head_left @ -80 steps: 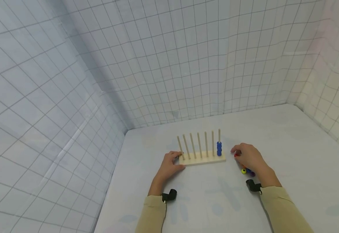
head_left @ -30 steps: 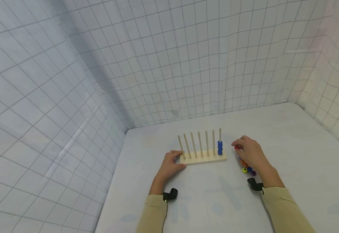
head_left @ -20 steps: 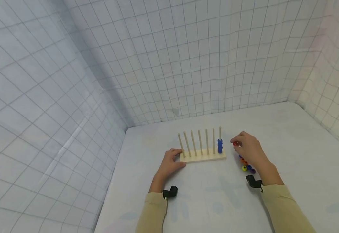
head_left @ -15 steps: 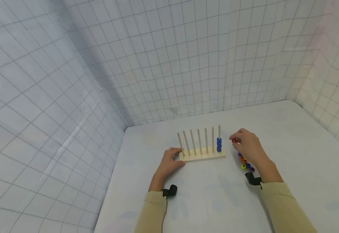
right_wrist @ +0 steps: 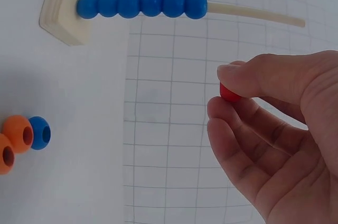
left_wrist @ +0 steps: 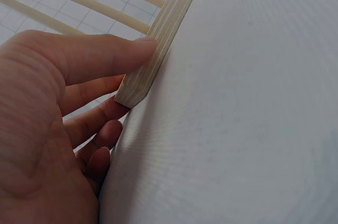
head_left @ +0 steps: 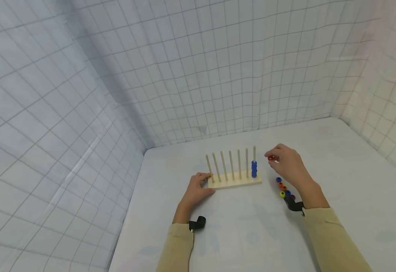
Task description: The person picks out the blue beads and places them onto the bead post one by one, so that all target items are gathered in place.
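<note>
A pale wooden base [head_left: 233,183] with several upright pegs [head_left: 232,164] stands on the table. Blue beads [right_wrist: 151,3] are stacked on its rightmost peg, with that peg's top bare. My left hand [head_left: 195,190] grips the base's left end; in the left wrist view the thumb [left_wrist: 113,55] presses its front edge and fingers lie behind it. Raised to the right of the rack, my right hand [head_left: 288,166] pinches a red bead [right_wrist: 230,94] between thumb and fingers. The bead is partly covered by the thumb and apart from the pegs.
Loose beads lie on the table right of the rack: blue [head_left: 278,179], orange [head_left: 280,184], yellow [head_left: 282,194] and purple [head_left: 293,197], some close to the right wrist's black camera [head_left: 292,204]. Gridded white curtains [head_left: 201,75] surround the white table [head_left: 238,234].
My right hand has lifted the red bead up from the loose beads and moved it away from me, slightly left. My left hand keeps its grip on the base.
</note>
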A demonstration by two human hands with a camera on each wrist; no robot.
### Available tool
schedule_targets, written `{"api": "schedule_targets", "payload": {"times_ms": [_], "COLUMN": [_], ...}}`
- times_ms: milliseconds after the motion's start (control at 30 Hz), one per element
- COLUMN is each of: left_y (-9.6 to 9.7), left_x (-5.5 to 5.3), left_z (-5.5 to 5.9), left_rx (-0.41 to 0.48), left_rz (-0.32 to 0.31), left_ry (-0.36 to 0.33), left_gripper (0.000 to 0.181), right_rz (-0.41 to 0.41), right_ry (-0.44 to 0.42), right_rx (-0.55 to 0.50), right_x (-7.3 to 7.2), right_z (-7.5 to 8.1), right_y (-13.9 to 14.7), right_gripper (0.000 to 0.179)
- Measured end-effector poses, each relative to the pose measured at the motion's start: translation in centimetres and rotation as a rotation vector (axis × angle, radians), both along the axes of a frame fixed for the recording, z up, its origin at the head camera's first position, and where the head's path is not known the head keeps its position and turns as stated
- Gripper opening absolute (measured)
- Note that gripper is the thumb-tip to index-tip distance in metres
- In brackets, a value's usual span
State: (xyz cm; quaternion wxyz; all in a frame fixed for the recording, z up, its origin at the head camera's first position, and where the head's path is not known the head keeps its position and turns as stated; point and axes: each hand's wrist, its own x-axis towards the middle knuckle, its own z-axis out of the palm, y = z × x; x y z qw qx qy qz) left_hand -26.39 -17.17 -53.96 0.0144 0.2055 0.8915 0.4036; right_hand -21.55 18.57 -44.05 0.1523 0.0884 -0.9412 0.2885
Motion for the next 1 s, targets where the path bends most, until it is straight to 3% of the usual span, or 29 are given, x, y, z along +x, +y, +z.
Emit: {"api": "schedule_targets", "payload": {"times_ms": [600,1000], "left_y": [0.1,-0.1], "left_x": [-0.1,-0.1], "left_z": [-0.3,-0.5], "left_rx": [0.044,0.030], "left_rz": [0.009,0.010], "left_ry": [-0.007,-0.036], "left_gripper": [0.055,0.056], "right_rz": [0.012,-0.001], "right_ry": [0.063,0.084], "right_rx": [-0.024,-0.024], "right_x": [-0.1,-0.4], "right_z": [2.4,2.3], "right_y": [-0.6,-0.4], "right_gripper": [0.019,0.022]}}
